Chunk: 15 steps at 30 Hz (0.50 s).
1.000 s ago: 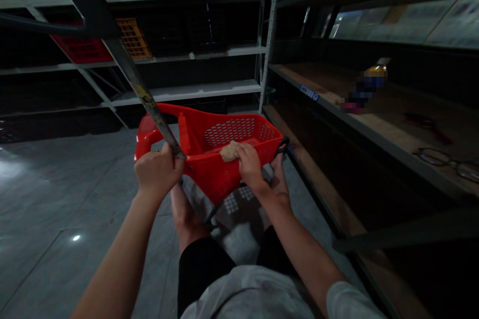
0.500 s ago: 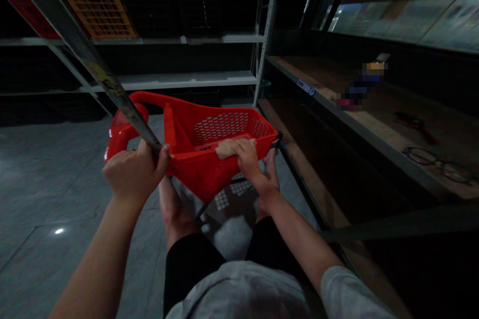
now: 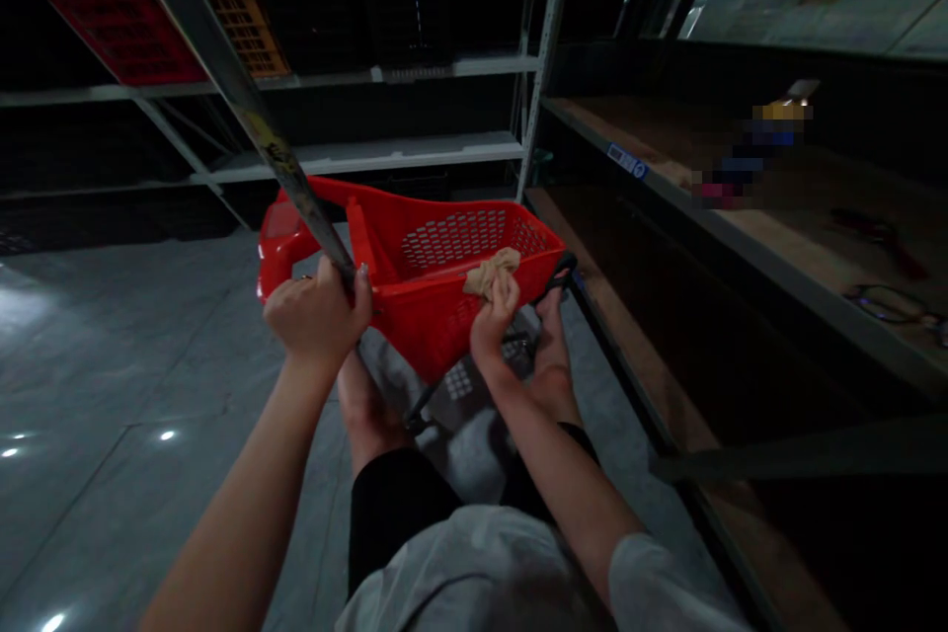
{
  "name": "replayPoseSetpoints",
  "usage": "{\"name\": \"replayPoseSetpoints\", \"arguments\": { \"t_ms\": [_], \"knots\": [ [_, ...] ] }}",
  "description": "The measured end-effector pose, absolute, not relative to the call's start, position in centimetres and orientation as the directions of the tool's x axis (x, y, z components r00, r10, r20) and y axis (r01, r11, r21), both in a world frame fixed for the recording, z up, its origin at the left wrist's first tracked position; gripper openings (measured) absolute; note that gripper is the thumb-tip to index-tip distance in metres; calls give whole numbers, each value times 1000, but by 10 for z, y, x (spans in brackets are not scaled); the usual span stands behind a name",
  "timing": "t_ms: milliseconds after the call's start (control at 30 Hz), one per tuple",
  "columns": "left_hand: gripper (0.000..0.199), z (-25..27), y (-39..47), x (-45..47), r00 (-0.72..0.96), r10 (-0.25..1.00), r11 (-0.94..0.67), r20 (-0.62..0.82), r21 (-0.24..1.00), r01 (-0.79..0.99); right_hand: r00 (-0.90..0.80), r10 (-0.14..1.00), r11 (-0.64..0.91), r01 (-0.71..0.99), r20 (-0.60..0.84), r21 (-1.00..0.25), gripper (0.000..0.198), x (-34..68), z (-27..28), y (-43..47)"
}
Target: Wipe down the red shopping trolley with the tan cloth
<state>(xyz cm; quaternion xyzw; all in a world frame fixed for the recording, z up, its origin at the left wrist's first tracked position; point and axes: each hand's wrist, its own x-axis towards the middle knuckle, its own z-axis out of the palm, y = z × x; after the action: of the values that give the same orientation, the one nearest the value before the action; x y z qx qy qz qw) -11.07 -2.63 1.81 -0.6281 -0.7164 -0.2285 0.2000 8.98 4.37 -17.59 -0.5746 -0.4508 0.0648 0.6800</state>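
- The left hand is clenched in a full fist round the lower end of a long, thin grey metal pole, just beside the near left corner of the red perforated plastic shopping basket.
- The right hand is curled closed, fingertips pinching a crumpled beige cloth against the near rim of the basket, towards the basket's right side.
- The cloth looks soft, light and limp; it should fold to whatever shape the fingers give it, so a bunched pinch anywhere on it ought to do. It has no clear long axis, being wadded up.
- The basket seems stiff and fairly light, and it looks empty, though its floor is partly hidden. The smooth rim is probably the best place to take hold.
- Its long axis runs away from the person and a little to the right. It sits tilted, its near left corner raised.
- The pole appears rigid and slim, likely slippery where bare. From the basket's corner it slants up and to the left, out of view.
- To the right of the basket stands a dark metal shelf rack with wooden boards, carrying a pair of spectacles.
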Motion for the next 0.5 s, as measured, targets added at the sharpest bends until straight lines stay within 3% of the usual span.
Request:
{"name": "replayPoseSetpoints", "arguments": {
  "t_ms": [133,233,300,400,500],
  "knots": [
    [60,20,-29,-109,-118,812,112,572,47,993,497,717,336,367,488,-867,41,-1,-193,-12],
    [60,19,-33,-110,-101,815,121,571,2,993,398,765,354,395,506,-848,31,-2,-199,-30],
    [61,18,-37,-111,-95,816,124,570,-12,992,479,729,343,362,488,-867,34,32,-190,-20],
    [59,16,-40,-111,-108,814,131,571,0,991,693,581,334,273,426,-902,45,107,-160,19],
    [57,16,-42,-107,-131,821,133,555,36,990,642,576,296,414,506,-861,51,163,-139,51]
  ]
}}
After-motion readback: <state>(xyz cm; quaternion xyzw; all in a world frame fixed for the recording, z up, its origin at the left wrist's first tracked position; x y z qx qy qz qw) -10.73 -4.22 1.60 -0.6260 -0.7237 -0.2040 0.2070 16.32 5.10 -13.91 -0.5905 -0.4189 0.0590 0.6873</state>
